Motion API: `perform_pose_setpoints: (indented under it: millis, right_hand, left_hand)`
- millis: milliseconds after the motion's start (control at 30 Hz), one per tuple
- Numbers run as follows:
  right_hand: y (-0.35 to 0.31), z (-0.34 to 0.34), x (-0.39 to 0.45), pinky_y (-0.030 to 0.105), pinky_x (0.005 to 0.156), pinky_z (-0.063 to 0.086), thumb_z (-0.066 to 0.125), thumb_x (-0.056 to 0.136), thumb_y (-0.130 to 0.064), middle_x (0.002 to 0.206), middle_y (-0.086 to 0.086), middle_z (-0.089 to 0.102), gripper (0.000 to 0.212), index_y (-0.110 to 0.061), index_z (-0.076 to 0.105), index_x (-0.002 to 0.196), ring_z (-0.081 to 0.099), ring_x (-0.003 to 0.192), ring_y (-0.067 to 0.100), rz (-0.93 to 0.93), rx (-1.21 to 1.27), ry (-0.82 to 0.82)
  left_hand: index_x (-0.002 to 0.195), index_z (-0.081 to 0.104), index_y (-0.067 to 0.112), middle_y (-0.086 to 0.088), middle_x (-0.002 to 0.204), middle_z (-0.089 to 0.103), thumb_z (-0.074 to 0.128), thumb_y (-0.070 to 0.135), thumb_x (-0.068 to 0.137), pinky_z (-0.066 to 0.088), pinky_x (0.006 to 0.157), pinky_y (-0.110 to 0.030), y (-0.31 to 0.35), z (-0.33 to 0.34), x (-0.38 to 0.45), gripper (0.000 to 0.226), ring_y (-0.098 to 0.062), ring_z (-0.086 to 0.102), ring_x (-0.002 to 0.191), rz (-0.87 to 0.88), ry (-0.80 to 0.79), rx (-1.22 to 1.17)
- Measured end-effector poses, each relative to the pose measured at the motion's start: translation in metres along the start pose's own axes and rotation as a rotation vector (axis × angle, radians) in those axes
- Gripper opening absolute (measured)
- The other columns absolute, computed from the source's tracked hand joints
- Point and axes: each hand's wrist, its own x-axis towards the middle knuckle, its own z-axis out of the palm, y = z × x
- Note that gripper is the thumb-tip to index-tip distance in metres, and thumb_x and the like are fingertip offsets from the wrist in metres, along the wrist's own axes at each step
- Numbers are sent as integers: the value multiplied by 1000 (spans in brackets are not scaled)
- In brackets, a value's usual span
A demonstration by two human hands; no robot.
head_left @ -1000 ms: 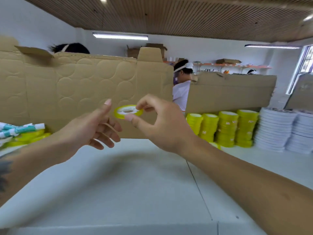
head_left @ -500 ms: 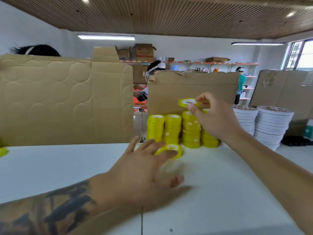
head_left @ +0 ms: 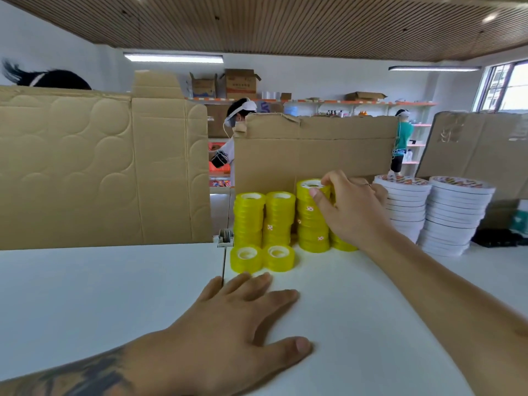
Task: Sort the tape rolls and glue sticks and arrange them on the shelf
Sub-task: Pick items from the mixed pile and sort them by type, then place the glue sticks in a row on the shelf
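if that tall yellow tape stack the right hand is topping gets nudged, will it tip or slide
The tall yellow tape stack probably tips or shears rather than slides whole: it is many loose rolls high on a narrow base. The smooth white table may let the bottom roll skid. The right hand pinches the top roll, likely steadying it for now.

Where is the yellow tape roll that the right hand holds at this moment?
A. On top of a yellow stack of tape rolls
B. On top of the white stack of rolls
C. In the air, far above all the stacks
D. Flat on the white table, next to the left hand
A: the right hand pinches the yellow tape roll while the roll sits on top of the third yellow stack, well clear of the white stack.
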Motion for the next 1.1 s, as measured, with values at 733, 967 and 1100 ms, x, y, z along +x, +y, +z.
perform_pose_setpoints:
  millis: [733, 967, 1100]
  right_hand:
    - [-177, 5, -48, 38, 122, 9, 3, 81, -82, 164, -19, 20, 80, -50, 29, 150, 14, 151, 4, -514, 36, -406]
    - [-309, 40, -65, 37, 123, 8, 23, 97, -70, 166, -14, 19, 63, -44, 27, 154, 14, 153, 9, -598, 32, -539]
    - [-379, 61, -69, 38, 121, 11, 27, 100, -67, 165, -13, 23, 60, -42, 28, 155, 18, 153, 11, -615, 38, -560]
  left_hand:
    - [139, 50, 44, 24, 142, 50, 44, 77, 91, 39, 105, -31, -157, -77, -113, 59, -7, 56, 119, -387, 432, 123]
    - [131, 56, 39, 13, 130, 60, 52, 73, 89, 47, 100, -34, -283, -87, -188, 54, -15, 57, 120, -590, 468, 131]
    - [123, 57, 41, 10, 125, 61, 52, 72, 89, 48, 93, -34, -344, -101, -208, 47, -21, 59, 118, -616, 486, 149]
